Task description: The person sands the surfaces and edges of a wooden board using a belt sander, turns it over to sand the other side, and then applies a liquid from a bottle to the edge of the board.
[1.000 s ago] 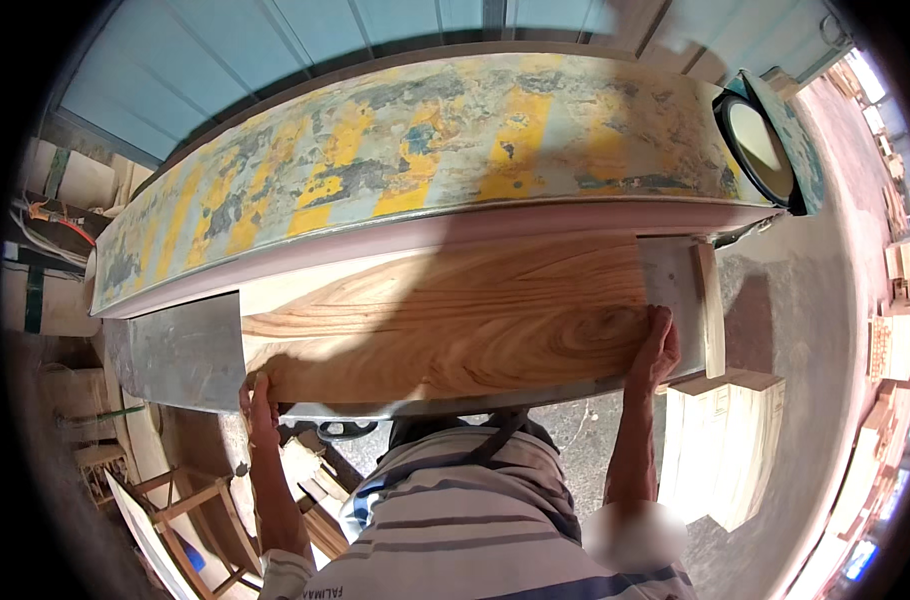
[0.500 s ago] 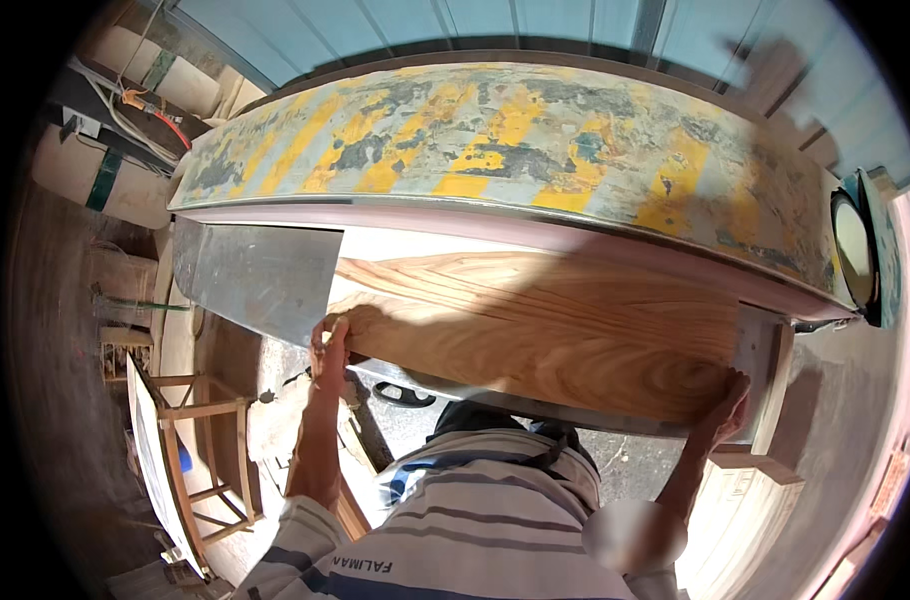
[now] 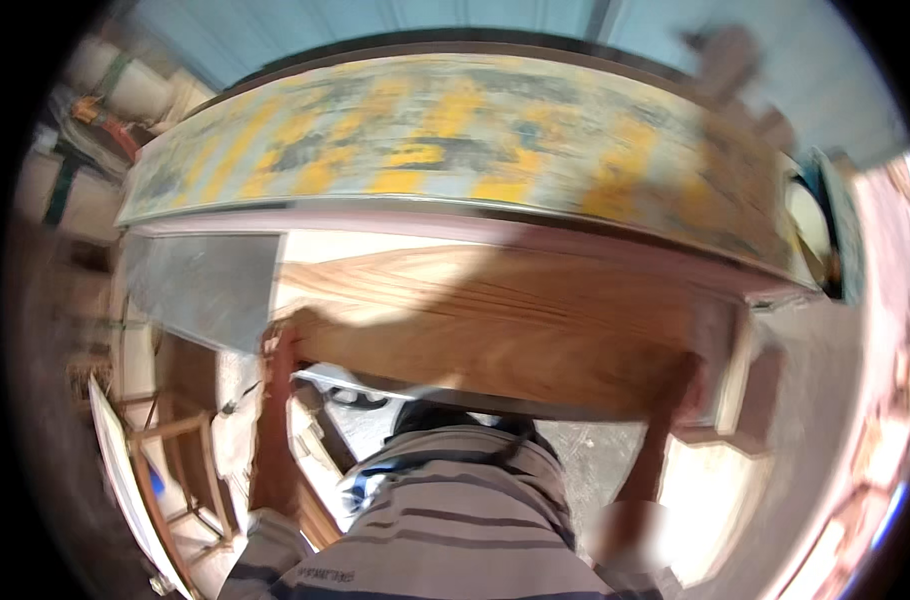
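The person's left hand (image 3: 281, 345) grasps the wooden board (image 3: 495, 335) at its near left corner, the right hand (image 3: 687, 388) at its near right; blur hides finger spread. The board lies along a metal bed (image 3: 203, 280).

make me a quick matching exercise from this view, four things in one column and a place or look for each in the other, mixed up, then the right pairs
Column one
1. wooden board
2. left hand
3. right hand
4. long panel beyond the board

Column two
a. at the board's right end
b. patchy yellow stripes
c. brown with visible grain, partly in shadow
d. at the board's left end

Right pairs
1-c
2-d
3-a
4-b
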